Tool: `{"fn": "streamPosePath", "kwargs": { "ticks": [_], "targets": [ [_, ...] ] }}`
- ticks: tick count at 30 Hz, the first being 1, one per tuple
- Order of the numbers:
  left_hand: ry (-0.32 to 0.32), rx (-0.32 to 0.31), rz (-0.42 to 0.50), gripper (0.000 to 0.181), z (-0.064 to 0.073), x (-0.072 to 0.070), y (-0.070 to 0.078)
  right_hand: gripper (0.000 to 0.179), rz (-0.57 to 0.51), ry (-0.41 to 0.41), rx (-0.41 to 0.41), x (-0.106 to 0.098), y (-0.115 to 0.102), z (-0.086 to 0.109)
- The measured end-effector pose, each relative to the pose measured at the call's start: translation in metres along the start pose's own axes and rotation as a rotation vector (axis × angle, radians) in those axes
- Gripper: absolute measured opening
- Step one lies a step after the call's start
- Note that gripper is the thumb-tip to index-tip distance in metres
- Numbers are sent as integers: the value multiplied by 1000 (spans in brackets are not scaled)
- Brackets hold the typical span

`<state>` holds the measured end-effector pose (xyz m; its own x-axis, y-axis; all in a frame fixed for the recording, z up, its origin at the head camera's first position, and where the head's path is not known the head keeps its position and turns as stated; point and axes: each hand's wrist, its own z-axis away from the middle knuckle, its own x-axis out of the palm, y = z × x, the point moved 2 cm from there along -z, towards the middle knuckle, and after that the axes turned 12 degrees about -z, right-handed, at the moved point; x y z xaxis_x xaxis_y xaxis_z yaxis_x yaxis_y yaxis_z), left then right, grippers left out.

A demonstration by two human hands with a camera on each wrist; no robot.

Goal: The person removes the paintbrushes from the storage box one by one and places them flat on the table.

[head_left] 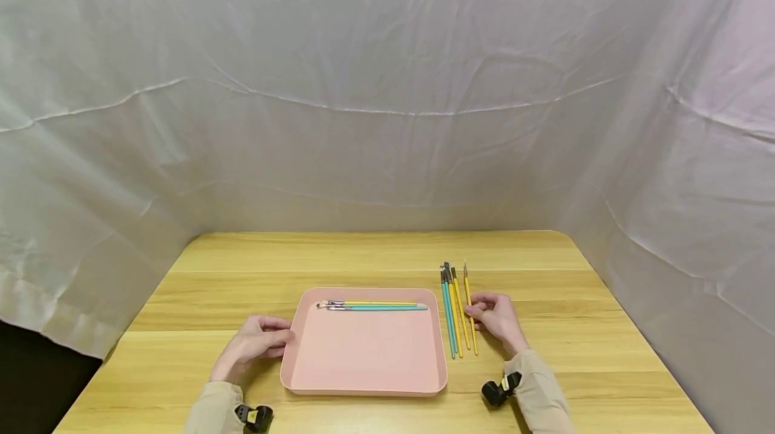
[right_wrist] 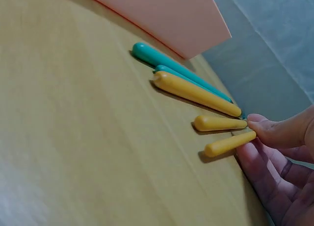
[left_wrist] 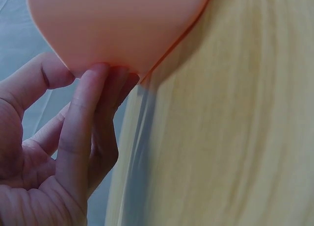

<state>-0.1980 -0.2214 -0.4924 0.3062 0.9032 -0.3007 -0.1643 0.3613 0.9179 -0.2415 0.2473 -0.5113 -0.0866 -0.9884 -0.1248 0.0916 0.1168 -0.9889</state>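
Observation:
My left hand (head_left: 254, 342) is at the left side of a shallow pink tray (head_left: 363, 392), its fingertips touching the outer wall near the rim. In the left wrist view, the thumb (left_wrist: 78, 133) lies fairly straight against that wall. Beyond the tray's right side, my right hand (head_left: 496, 318) pinches the handle of the rightmost yellow paintbrush (head_left: 469, 316) between thumb and fingers. That brush's rounded handle end (right_wrist: 223, 145) points toward me, close over the table. Beside it lie more yellow paintbrushes (head_left: 461, 323) and teal paintbrushes (head_left: 449, 319), bristles pointing away.
Inside the tray, along its far side, a yellow paintbrush (head_left: 381, 303) and two teal paintbrushes (head_left: 387, 308) lie crosswise, bristles to the left. The wooden table (head_left: 242, 272) reaches back to a pale hanging curtain (head_left: 387, 165), which also encloses both sides.

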Motion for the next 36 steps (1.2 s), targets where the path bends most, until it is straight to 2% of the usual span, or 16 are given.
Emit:
{"fn": "streamPosePath", "kwargs": {
  "ticks": [10,19,29,36],
  "targets": [
    [10,2,-9,44,0,0,-1,30,-11,90,-22,2,2,1],
    [2,3,-2,44,0,0,-1,26,112,104,-92,5,0,5],
    [-2,8,3,44,-1,0,-3,24,288,111,-123,6,-2,4],
    [6,6,2,44,-1,-1,-2,25,224,110,-77,8,-2,3]
  ]
}}
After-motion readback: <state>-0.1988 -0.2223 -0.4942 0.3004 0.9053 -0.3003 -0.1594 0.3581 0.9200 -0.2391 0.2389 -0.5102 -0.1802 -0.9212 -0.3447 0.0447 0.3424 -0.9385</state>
